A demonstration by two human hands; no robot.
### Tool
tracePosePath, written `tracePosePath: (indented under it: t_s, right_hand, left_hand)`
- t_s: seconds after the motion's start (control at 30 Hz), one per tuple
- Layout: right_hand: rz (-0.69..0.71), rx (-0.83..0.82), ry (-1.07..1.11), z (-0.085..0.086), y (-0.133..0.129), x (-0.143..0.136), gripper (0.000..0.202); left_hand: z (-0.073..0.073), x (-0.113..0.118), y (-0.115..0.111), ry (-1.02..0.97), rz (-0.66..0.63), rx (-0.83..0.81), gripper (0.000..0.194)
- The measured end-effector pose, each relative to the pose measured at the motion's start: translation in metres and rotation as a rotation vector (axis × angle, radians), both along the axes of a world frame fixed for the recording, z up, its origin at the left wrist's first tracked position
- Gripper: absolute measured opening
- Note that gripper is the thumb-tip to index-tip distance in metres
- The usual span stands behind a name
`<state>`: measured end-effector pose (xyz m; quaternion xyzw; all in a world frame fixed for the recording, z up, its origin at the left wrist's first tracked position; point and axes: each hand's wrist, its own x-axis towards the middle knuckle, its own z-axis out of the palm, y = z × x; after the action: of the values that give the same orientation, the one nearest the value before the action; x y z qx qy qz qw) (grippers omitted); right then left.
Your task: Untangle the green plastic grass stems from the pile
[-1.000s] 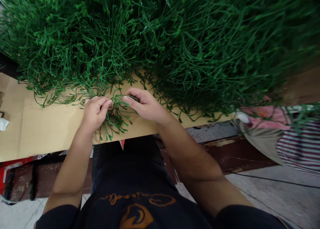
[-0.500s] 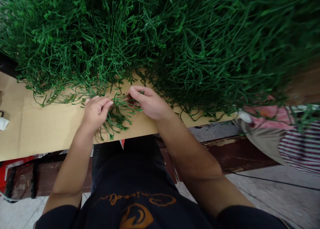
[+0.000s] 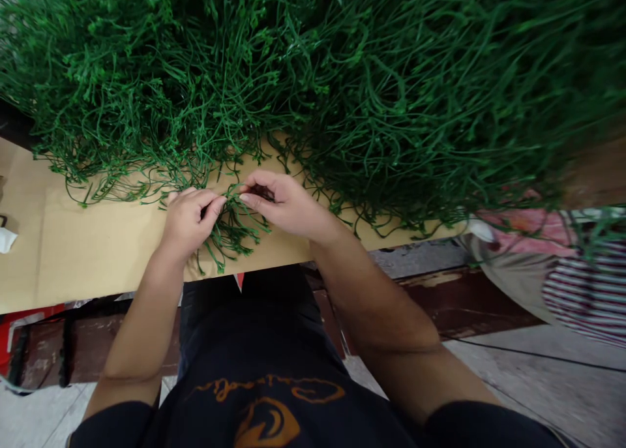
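A small bunch of green plastic stems [image 3: 235, 229] with forked tips lies near the front edge of the cardboard-covered table [image 3: 98, 246]. My left hand [image 3: 190, 220] is closed, thumb and forefinger pinching the stems at the bunch's upper left. Just right of it, my right hand [image 3: 283, 203] pinches the stem tips between thumb and forefinger. The exact stems between the fingertips are too fine to make out. Behind both hands rises a large heap of the same green stems [image 3: 220, 76].
Loose stems spill from the heap onto the cardboard. At the right sits another person in a striped garment [image 3: 587, 291], near a pink cloth [image 3: 525, 229]. A black cable [image 3: 538, 355] runs across the floor. Something red [image 3: 29, 324] is below the table at left.
My right hand has moved slightly left, closer to my left hand, and its thumb has come down onto the stems. My left hand has stayed almost in place.
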<state>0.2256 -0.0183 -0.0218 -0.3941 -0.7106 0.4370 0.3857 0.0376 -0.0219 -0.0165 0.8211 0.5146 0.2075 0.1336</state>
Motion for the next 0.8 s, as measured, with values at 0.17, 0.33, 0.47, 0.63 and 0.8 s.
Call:
tracePosePath:
  t_s: [0.17, 0.33, 0.47, 0.63, 0.8]
  right_hand:
    - [-0.169, 0.195, -0.229, -0.003, -0.002, -0.002, 0.006]
    - [-0.204, 0.327, -0.358, 0.008, -0.007, -0.005, 0.01]
    - [-0.023, 0.108, -0.08, 0.002, -0.011, -0.012, 0.013]
    - [0.054, -0.119, 0.284, -0.007, -0.026, -0.02, 0.021]
    - [0.337, 0.136, 0.186, 0.03, -0.059, -0.023, 0.016]
  left_hand:
    - [0.001, 0.003, -0.001, 0.022, 0.019, 0.009, 0.034]
    - [0.0, 0.003, 0.001, 0.062, 0.052, 0.015, 0.035]
    - [-0.001, 0.005, 0.0, 0.112, 0.114, -0.022, 0.034]
    - [-0.002, 0.01, 0.002, 0.191, 0.199, -0.083, 0.028]
    - [-0.003, 0.0, 0.013, 0.101, 0.439, -0.079, 0.036]
